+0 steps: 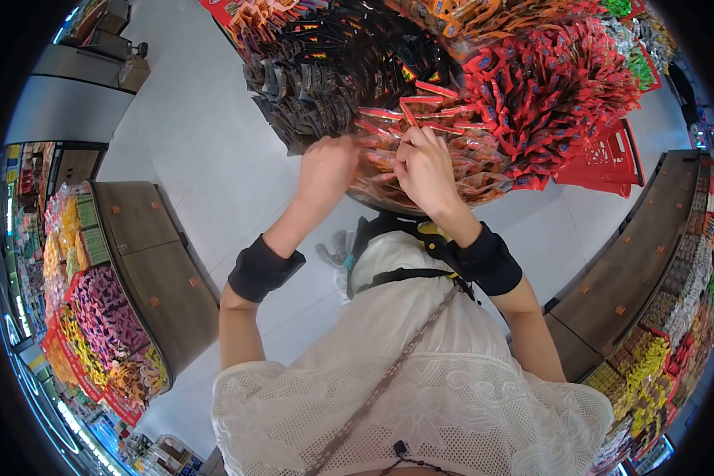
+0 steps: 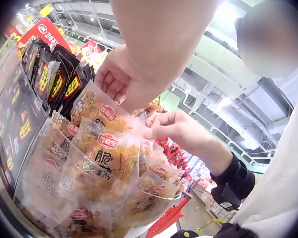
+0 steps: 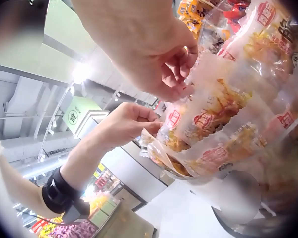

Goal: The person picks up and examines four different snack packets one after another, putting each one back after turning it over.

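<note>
Upper centre: left hand [image 1: 329, 168] and right hand [image 1: 427, 173] pinch snack packets [image 1: 477, 168], fingertips nearly closed. Likely straightening packets; next calls for gentle settling.

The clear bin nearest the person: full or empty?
Full: the bin has packets crowded against its see-through wall and rising above its rim.

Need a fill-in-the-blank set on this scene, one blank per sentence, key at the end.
1. The left hand and right hand pinch clear packets; each wrist wears a ____ wristband.
2. The patterned clothing on the person's upper body is ____.
3. From the person's side, the black packets lie to the ____ of the red packets.
4. The slotted basket near the red packets is ____.

Missing words: black; white; left; red.
</note>
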Action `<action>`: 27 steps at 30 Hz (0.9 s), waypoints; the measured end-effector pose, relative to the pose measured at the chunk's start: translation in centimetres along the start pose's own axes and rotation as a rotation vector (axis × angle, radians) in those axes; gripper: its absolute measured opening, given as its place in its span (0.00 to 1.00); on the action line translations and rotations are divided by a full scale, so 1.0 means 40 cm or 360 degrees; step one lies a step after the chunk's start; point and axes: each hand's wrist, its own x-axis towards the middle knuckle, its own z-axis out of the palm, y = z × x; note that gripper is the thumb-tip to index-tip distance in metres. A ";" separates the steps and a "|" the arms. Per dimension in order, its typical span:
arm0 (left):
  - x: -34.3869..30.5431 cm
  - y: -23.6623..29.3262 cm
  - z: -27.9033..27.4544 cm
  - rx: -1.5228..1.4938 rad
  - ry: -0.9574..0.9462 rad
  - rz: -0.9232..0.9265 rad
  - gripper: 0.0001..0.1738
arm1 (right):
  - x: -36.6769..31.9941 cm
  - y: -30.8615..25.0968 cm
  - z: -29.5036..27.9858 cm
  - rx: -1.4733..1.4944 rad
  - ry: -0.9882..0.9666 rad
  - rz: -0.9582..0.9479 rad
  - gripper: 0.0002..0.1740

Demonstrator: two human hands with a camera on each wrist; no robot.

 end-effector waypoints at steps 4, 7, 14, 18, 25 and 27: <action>-0.001 0.009 0.002 0.0050 -0.0059 -0.0039 0.08 | -0.001 0.003 0.009 -0.0065 -0.0052 -0.0010 0.04; 0.001 0.006 -0.002 0.0061 -0.0063 -0.0039 0.08 | -0.005 0.001 0.005 -0.0064 -0.0076 0.0003 0.05; 0.007 0.020 -0.049 0.0035 0.0048 0.0004 0.09 | 0.013 0.022 -0.062 0.0381 0.0115 0.0207 0.09; 0.002 0.041 -0.060 -0.0077 0.0093 0.0065 0.09 | 0.000 0.055 -0.089 0.0405 0.0203 0.0304 0.08; -0.006 0.047 -0.031 -0.0256 0.0118 0.0173 0.07 | -0.063 0.095 -0.092 0.0495 0.0215 0.0403 0.07; -0.006 0.046 -0.024 -0.0263 0.0128 0.0189 0.07 | -0.074 0.091 -0.102 0.0547 0.0245 0.0436 0.06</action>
